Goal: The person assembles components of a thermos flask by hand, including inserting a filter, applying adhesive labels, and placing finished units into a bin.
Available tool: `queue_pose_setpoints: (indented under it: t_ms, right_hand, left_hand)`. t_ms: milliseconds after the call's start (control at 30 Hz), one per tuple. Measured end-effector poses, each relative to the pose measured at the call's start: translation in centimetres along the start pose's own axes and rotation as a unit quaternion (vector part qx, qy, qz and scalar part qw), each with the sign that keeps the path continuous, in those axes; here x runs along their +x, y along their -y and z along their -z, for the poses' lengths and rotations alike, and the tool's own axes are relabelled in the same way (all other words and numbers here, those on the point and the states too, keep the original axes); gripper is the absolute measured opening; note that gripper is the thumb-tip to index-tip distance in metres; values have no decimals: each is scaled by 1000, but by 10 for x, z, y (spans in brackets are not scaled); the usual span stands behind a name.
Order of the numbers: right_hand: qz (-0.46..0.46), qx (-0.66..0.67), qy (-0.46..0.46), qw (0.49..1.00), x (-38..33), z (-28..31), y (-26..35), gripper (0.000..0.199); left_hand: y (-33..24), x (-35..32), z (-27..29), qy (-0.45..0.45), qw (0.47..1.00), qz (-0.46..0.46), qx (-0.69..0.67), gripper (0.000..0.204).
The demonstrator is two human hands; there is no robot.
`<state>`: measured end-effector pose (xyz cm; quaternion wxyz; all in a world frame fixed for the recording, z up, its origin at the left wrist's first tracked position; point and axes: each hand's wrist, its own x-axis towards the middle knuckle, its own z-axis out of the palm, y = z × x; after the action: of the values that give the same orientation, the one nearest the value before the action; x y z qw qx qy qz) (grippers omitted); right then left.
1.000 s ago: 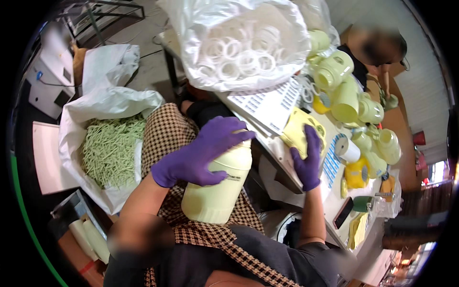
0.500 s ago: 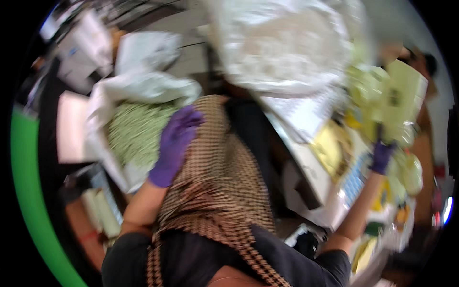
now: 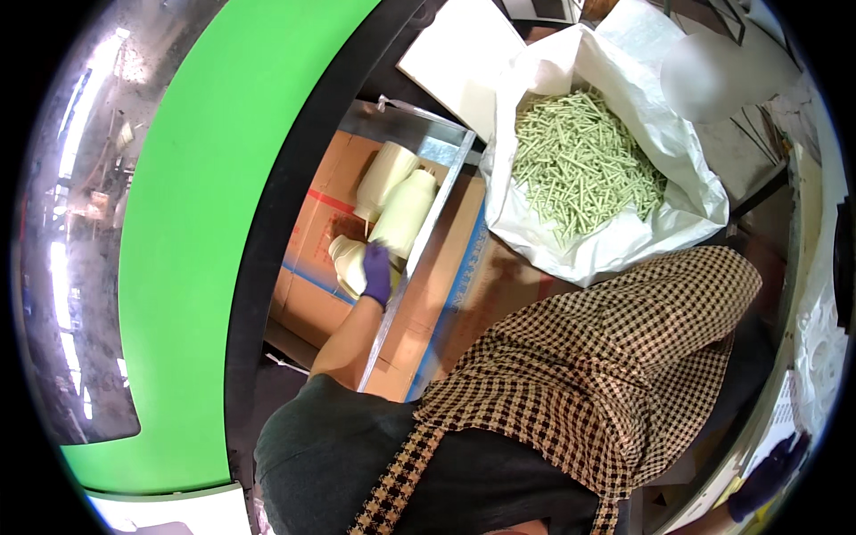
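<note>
My left hand (image 3: 378,278), in a purple glove, reaches among pale cream plastic bottles in a metal-edged bay over cardboard. Its blurred fingertips are at the lower end of one bottle (image 3: 405,214); whether they grip it I cannot tell. A second bottle (image 3: 385,181) lies alongside, and another cream container (image 3: 349,262) is beside the hand, partly covered by it. Far off at the lower right rim is my gloved right hand (image 3: 774,477), fingers spread, above a white printed sheet and something yellow. I see nothing held in it.
A white sack (image 3: 704,201) of green stick-shaped pellets (image 3: 584,165) stands beyond my checked apron. The bay's metal edge (image 3: 419,259) runs beside my left forearm. Left of it curves a green machine panel (image 3: 192,223) with a black border. A white board (image 3: 459,67) leans behind the bay.
My view has swung left, bringing the bottles and green panel inward. My left hand has gone from beside the sack to the bottles. The right hand now shows at the lower right rim.
</note>
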<state>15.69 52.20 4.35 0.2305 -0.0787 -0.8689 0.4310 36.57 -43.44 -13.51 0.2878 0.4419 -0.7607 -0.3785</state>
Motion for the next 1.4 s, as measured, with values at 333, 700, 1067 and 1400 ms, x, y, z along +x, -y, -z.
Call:
queue_pose_setpoints:
  t_ms: [333,700,1067,1400]
  right_hand:
    - [183,-98,122,971,-42,-86,65,47]
    - [77,149,246,955,-69,-153,205,25]
    - [91,283,264,918,-95,-184,200,63]
    - [-164,471,-49,865,-99,-141,203,129]
  left_hand:
    - [76,-49,103,92,690,605,-386,98]
    - [60,35,48,-235,837,176,-462,35]
    - [-304,-91,24,291,870,-260,-300,39]
    - [-488,-219,-246,740,573,195,-295,34]
